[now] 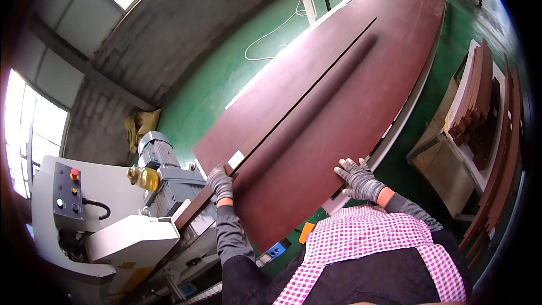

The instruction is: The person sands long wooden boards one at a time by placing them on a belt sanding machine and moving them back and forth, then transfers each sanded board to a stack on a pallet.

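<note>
A large reddish-brown panel (pixel 339 107) stretches away from me on a long support. Along it runs a dark straight line, ending near a small white label (pixel 236 159). My left hand (pixel 220 183), in a grey striped fingerless glove, is closed around a narrow brown strip (pixel 195 208) at the panel's near left edge. That strip slants down to the machine. My right hand (pixel 360 181), gloved alike, lies on the panel's near right edge with fingers spread. How the strip joins the dark line is hidden by my left hand.
On the left stands a grey machine with a control box (pixel 68 197), a motor (pixel 157 151) and a yellow oil cup (pixel 144 178). A rack of brown strips (pixel 474 101) stands on the right. A white cable (pixel 257 58) lies on the green floor (pixel 226 79).
</note>
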`<state>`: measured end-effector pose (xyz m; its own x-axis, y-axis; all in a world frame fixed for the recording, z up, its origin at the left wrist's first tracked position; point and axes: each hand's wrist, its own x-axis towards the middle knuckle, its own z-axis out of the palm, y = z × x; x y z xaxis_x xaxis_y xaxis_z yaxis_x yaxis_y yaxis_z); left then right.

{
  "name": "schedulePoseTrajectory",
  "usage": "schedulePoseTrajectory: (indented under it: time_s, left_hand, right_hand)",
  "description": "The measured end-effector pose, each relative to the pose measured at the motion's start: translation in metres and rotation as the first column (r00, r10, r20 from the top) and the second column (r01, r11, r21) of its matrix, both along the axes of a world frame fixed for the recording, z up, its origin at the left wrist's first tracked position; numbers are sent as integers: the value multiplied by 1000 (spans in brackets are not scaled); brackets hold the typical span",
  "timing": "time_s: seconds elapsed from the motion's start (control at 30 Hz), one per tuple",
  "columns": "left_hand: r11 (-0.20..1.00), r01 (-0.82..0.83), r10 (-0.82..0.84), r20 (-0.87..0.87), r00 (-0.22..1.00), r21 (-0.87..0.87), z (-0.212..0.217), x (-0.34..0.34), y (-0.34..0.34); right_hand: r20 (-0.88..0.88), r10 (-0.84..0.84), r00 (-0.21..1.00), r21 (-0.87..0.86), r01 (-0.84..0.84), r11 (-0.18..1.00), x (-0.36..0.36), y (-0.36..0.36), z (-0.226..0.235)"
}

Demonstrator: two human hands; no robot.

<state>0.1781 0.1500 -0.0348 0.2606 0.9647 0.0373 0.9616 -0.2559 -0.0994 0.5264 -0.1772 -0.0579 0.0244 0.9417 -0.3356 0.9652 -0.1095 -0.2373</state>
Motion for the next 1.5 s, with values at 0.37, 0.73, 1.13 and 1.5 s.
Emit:
schedulePoseTrajectory:
  time_s: [0.37, 0.73, 1.13, 1.5]
  left_hand:
    - [989, 129, -132, 41, 990, 70, -9, 119, 9]
    - [991, 5, -8, 27, 1000, 134, -2, -73, -20]
    - [1000, -6, 5, -43, 999, -25, -1, -35, -7]
    - [-54, 615, 431, 538, 725, -786, 46, 295, -36]
  right_hand:
    - [-14, -37, 999, 15, 37, 999, 1, 0, -2]
    - [-41, -50, 998, 15, 51, 999, 2, 0, 2]
    - [-12, -35, 999, -6, 35, 999, 1, -2, 1]
    - [-793, -277, 543, -95, 339, 936, 24, 15, -6]
